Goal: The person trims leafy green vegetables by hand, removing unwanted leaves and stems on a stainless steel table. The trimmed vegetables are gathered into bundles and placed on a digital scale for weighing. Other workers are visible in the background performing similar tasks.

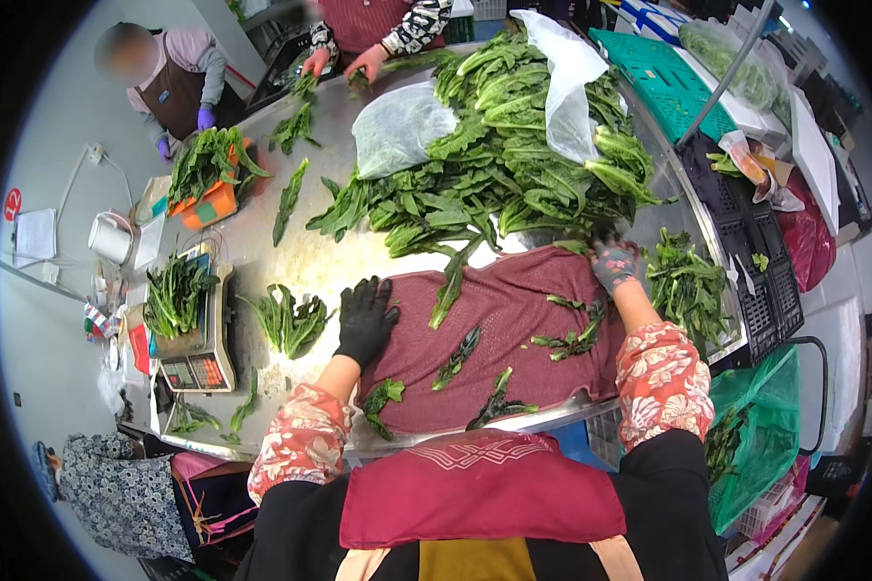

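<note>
My left hand (365, 319), in a black glove, lies with its fingers slightly spread at the left edge of a maroon cloth (421, 348). At the cloth's upper right corner is my right hand (615, 263), in a dark patterned glove; its fingertips are hidden near the leaves, so its grip cannot be told. Loose leaves (458, 357) lie scattered on the cloth. Beyond it rises a large pile of long-leaf lettuce (509, 167) with plastic film (563, 87) and a filled plastic bag (400, 131) on it. A small bunch of greens (291, 319) sits left of my left hand.
A scale (196, 370) bearing greens stands at the left of the metal table (261, 254). Behind it is an orange basket (214, 205) of greens. More greens (687, 283) lie right of my right hand, near black crates (763, 269). Two people work at the far side; another person is lower left.
</note>
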The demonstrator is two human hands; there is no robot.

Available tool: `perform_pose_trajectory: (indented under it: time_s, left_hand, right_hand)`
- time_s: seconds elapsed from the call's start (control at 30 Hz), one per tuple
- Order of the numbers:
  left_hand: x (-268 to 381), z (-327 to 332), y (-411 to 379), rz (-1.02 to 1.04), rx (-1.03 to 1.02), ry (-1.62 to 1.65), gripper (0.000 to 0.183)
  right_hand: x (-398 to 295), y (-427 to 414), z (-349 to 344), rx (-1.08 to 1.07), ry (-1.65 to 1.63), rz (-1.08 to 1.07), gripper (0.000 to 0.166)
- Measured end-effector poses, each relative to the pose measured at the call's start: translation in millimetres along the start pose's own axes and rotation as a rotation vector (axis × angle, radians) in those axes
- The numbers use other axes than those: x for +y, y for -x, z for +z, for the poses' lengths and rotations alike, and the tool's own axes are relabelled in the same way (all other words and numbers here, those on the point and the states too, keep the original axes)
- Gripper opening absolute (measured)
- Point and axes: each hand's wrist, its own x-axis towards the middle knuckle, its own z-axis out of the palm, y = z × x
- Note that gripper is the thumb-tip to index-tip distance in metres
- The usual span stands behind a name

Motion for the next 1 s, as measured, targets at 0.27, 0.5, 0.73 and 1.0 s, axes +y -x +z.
perform_pose_trajectory:
  time_s: [0.27, 0.5, 0.73, 1.0]
  left_hand:
    - [-26.1, -10.0, -2.6, -0.055, -0.043, -0.112, 0.046]
    - [-15.9, -34.6, -68.2, 0.040, 0.090, 0.176, 0.044]
    - [71.2, -43.9, -125.5, 0.208, 0.143, 0.365, 0.048]
    - [66.9, -46.2, -109.5, 0.148, 0.044, 0.500, 0.044]
  right_hand:
    - [46.5, -2.8, 13.4, 0.133, -0.221, 0.235, 0.039]
    - [-1.8, -18.6, -107.9, 0.769, -0.573, -0.120, 0.036]
    - [-67.6, -127.9, -206.1, 0.317, -0.523, -0.027, 0.054]
    - [38.4, -194.7, -320.4, 0.604, -1.829, -0.063, 0.023]
